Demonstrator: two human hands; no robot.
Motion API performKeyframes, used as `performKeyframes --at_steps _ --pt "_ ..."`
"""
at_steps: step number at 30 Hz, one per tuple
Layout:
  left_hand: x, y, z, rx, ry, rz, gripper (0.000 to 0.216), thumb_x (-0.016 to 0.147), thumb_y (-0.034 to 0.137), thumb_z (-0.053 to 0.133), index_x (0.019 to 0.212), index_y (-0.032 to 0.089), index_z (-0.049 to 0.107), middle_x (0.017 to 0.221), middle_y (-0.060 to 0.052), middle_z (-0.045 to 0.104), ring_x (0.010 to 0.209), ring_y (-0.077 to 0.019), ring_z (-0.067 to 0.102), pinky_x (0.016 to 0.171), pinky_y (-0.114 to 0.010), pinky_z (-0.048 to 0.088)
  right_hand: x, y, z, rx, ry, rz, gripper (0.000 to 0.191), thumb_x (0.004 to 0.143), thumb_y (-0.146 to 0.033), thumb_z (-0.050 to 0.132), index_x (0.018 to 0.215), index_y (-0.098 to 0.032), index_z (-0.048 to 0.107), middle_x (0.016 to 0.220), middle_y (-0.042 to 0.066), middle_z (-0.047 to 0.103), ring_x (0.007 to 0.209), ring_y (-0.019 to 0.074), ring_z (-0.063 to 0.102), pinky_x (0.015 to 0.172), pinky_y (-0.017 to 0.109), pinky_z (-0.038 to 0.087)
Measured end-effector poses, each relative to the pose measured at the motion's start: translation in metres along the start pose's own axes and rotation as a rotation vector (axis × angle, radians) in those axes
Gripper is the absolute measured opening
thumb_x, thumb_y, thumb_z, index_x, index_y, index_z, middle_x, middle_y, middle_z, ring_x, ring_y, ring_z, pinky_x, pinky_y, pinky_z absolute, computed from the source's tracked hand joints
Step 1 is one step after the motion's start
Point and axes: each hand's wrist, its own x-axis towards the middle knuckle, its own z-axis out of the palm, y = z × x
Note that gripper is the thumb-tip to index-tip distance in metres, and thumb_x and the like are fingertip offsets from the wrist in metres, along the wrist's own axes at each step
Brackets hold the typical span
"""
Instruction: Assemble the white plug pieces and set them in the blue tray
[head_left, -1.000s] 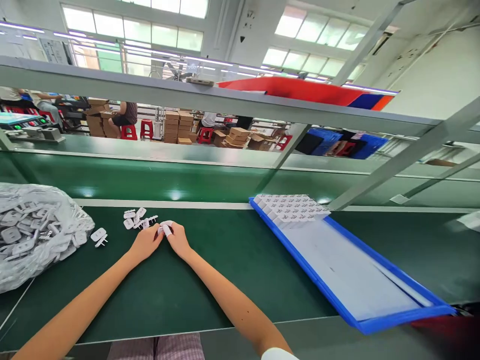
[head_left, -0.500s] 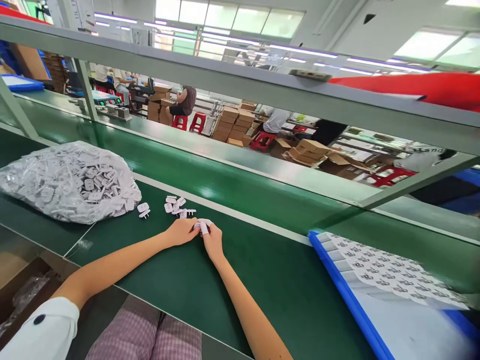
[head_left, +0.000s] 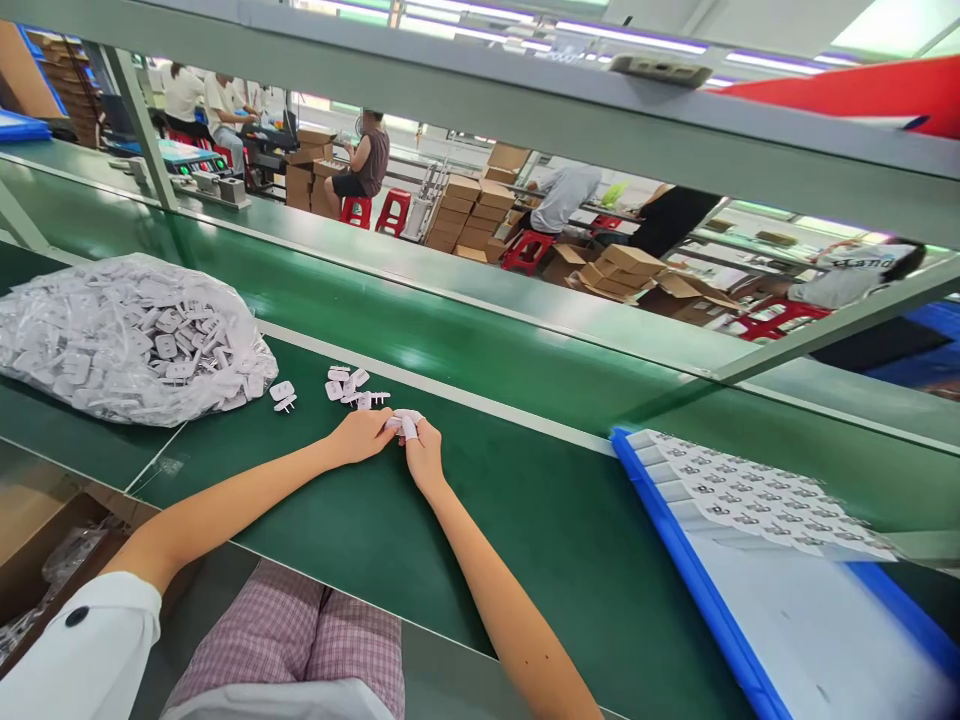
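Note:
My left hand (head_left: 361,437) and my right hand (head_left: 424,457) meet over the green work surface, fingers closed together on a small white plug piece (head_left: 395,424). Most of that piece is covered by the fingers. White coverings wrap some fingertips of my right hand. Just beyond my hands lies a small group of white plug pieces (head_left: 351,386), some with their pins showing. Two more plug pieces (head_left: 283,395) lie to the left, beside a large clear plastic bag (head_left: 142,340) filled with similar pieces.
At right, a blue-edged tray (head_left: 675,560) holds a printed white sheet (head_left: 750,490). A metal shelf rail (head_left: 480,95) crosses above the bench. Beyond it are cardboard boxes (head_left: 465,215), red stools (head_left: 392,212) and several seated people.
The camera has tipped downward, so the scene sits higher in view. My hands stay together on the plug piece, with only slight finger movement.

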Motion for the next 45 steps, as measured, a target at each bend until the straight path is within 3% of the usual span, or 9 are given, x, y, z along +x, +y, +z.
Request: performKeyframes --at_steps 5,15,20,28,37,45 --pt "0.0008 0.0001 -0.0013 -0.039 0.019 -0.008 0.018 0.092 0.029 0.038 0.081 0.019 0.048 0.069 -0.001 0.056 0.064 -0.0173 0.054 0.058 -0.026 0.034 0.0001 -0.0041 -0.0008 0.022 0.017 -0.002 0.034 0.088 -0.036 0.038 0.097 -0.015 0.063 0.08 0.005 0.064 0.059 0.0141 0.053 0.056 0.028 0.046" --pt "0.0056 -0.0026 -0.002 -0.202 0.076 -0.053 0.027 0.091 0.032 0.036 0.067 0.02 0.038 0.059 0.004 0.045 0.055 -0.0128 0.042 0.055 -0.026 0.028 0.0032 -0.0011 0.0018 0.038 -0.018 -0.013 0.029 0.084 -0.038 0.049 0.102 -0.018 0.061 0.095 0.006 0.068 0.076 0.0181 0.062 0.063 0.029 0.05" --pt "0.006 -0.0048 -0.0036 -0.276 0.07 -0.053 0.032 0.093 0.032 0.029 0.065 0.02 0.036 0.06 0.004 0.046 0.057 -0.0121 0.043 0.058 -0.026 0.031 0.0032 0.0005 0.003 0.017 -0.04 -0.022 0.029 0.085 -0.037 0.047 0.103 -0.02 0.061 0.095 0.005 0.068 0.078 0.0188 0.063 0.065 0.029 0.05" --pt "0.0053 -0.0073 -0.0014 -0.287 0.07 -0.048 0.032 0.094 0.032 0.028 0.066 0.02 0.039 0.058 0.004 0.046 0.057 -0.0125 0.044 0.058 -0.026 0.033 0.0003 -0.002 0.0015 -0.081 -0.051 -0.061 0.031 0.087 -0.031 0.041 0.11 -0.019 0.058 0.072 0.002 0.064 0.065 0.0184 0.058 0.066 0.031 0.047" --pt "0.0042 -0.0065 -0.0007 -0.256 0.069 -0.028 0.032 0.092 0.036 0.035 0.066 0.019 0.039 0.058 0.004 0.041 0.056 -0.0127 0.04 0.055 -0.026 0.028 0.0 -0.0038 -0.0004 -0.103 -0.066 -0.092 0.034 0.091 -0.034 0.034 0.108 -0.017 0.058 0.081 0.005 0.064 0.072 0.0194 0.059 0.067 0.031 0.046" --pt "0.0036 -0.0071 -0.0021 -0.323 0.049 -0.009 0.033 0.095 0.033 0.029 0.067 0.02 0.04 0.059 0.003 0.049 0.057 -0.0135 0.047 0.059 -0.027 0.034 0.0018 -0.0035 -0.0002 -0.083 -0.045 -0.088 0.031 0.089 -0.035 0.039 0.103 -0.019 0.061 0.06 0.0 0.055 0.065 0.0198 0.057 0.061 0.03 0.045"
